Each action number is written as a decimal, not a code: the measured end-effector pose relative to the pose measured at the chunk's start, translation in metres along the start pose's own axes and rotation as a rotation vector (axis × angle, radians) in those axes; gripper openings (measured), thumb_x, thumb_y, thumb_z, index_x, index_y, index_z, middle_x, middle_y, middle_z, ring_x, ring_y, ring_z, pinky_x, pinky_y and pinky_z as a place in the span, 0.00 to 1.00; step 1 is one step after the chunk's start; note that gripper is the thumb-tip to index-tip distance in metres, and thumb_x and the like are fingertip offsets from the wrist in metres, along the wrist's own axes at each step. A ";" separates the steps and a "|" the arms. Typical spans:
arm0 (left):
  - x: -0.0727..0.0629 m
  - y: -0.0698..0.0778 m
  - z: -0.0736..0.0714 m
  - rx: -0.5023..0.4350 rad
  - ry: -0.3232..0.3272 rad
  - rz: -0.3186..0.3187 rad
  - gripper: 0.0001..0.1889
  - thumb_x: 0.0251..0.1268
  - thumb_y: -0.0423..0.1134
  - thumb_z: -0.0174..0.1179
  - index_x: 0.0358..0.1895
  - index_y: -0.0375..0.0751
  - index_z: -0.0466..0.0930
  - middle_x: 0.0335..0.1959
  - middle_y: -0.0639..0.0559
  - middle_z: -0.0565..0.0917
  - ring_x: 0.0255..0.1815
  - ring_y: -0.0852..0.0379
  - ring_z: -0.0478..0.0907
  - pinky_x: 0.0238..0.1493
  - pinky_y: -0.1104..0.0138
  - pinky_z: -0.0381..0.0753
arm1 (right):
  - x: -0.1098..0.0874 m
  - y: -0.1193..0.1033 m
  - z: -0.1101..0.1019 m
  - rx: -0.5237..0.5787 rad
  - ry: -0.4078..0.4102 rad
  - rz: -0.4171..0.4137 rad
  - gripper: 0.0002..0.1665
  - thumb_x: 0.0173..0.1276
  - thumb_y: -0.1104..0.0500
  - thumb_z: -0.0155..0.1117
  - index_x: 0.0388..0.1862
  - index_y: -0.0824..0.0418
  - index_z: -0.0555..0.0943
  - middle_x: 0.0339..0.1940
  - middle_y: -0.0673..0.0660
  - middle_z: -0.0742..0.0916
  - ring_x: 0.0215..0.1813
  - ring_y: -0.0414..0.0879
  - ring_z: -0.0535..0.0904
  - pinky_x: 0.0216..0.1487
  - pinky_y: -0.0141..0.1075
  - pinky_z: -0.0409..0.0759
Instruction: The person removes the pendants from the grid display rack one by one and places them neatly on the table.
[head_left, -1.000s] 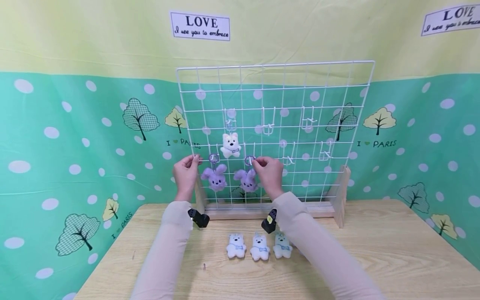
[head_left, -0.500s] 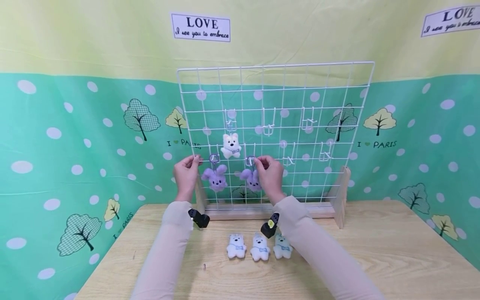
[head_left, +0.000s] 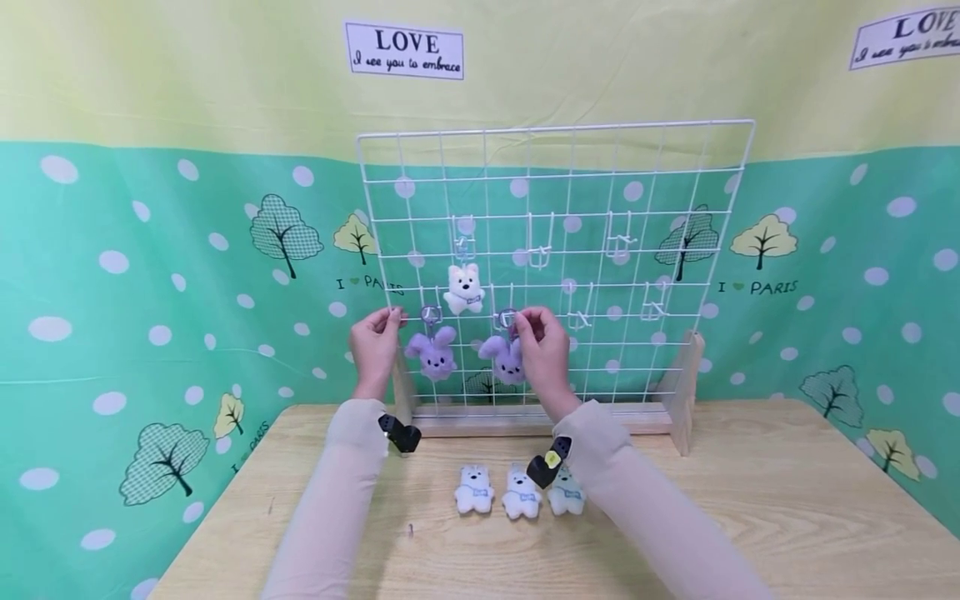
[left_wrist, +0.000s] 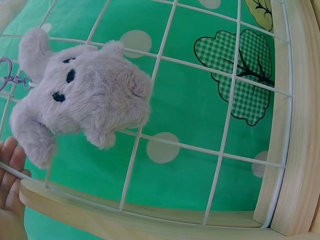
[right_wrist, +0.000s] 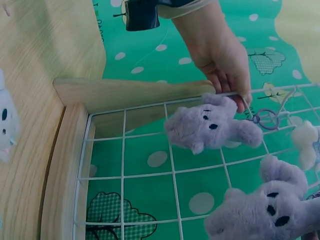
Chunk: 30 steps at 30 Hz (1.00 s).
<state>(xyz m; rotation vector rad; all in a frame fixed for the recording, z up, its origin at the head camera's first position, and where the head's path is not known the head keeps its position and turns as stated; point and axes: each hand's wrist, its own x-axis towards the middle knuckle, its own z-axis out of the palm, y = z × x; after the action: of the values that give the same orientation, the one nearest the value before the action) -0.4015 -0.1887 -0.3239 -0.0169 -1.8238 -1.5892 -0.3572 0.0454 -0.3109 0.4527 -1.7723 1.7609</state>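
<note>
In the head view my left hand (head_left: 374, 348) grips the left edge of a white wire grid rack (head_left: 555, 128). My right hand (head_left: 546, 350) pinches a purple plush rabbit keychain (head_left: 501, 360) near its ring, which is at a hook in the lower row; whether the ring sits fully on the hook is unclear. Another purple rabbit keychain (head_left: 433, 355) hangs on the hook to the left, close to my left hand. It also shows in the left wrist view as a fuzzy rabbit (left_wrist: 95, 90). Above them hangs a white plush bear keychain (head_left: 464, 288).
Bare white hooks (head_left: 539, 254) show farther right on the grid, in both rows. On the wooden table (head_left: 750, 500) lie three white bears (head_left: 474, 490) in a row, the right one partly behind my wrist camera. Wooden feet (head_left: 684, 392) support the rack.
My right hand has shifted slightly to the right, and the rabbit and ring at its fingertips have moved a little that way too. My left hand stays on the grid's edge.
</note>
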 end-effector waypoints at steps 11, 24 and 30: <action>-0.002 0.003 -0.001 0.006 0.000 -0.019 0.12 0.66 0.42 0.59 0.44 0.37 0.83 0.40 0.41 0.86 0.39 0.55 0.84 0.33 0.78 0.80 | -0.018 -0.005 -0.010 0.045 -0.057 0.018 0.08 0.69 0.63 0.58 0.38 0.70 0.75 0.32 0.62 0.82 0.32 0.41 0.76 0.31 0.25 0.76; -0.002 0.003 -0.001 0.006 -0.007 -0.038 0.11 0.66 0.39 0.59 0.45 0.36 0.83 0.40 0.41 0.86 0.38 0.57 0.84 0.37 0.76 0.81 | -0.062 -0.009 -0.023 0.060 -0.160 0.154 0.09 0.69 0.60 0.59 0.39 0.66 0.77 0.33 0.60 0.82 0.33 0.43 0.78 0.33 0.26 0.78; -0.001 0.002 -0.001 0.008 -0.011 -0.024 0.11 0.66 0.38 0.58 0.45 0.36 0.83 0.40 0.40 0.86 0.38 0.56 0.84 0.40 0.75 0.81 | -0.090 -0.012 -0.024 0.066 -0.210 0.206 0.07 0.68 0.64 0.59 0.37 0.69 0.77 0.31 0.61 0.82 0.31 0.41 0.77 0.33 0.26 0.78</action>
<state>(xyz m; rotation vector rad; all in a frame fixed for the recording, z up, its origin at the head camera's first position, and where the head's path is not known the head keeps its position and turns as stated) -0.3990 -0.1884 -0.3229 -0.0004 -1.8452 -1.6016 -0.2771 0.0533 -0.3584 0.5149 -1.9698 1.9806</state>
